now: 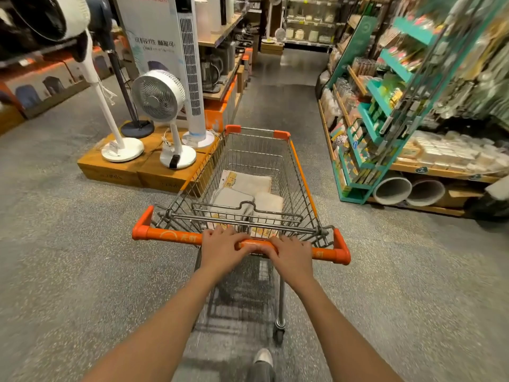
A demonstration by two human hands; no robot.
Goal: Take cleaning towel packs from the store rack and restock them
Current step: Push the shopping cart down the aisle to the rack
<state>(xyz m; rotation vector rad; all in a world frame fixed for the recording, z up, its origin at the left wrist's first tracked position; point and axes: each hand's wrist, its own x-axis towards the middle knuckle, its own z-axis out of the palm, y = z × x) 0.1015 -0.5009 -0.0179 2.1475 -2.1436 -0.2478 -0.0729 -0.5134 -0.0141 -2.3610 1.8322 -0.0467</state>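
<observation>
Towel packs [249,194] flat in cart [303,177], lengthwise

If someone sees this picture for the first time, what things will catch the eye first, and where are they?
Both hands, left and right, grip the orange handle of a wire shopping cart in the centre, with pale towel packs lying in its basket. To the left, white fans stand on wooden boxes; to the right, a teal rack leans full of goods.

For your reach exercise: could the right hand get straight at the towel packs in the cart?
Probably not directly: the right hand grips the handle, and the folded child seat frame lies above the towel packs.
</observation>
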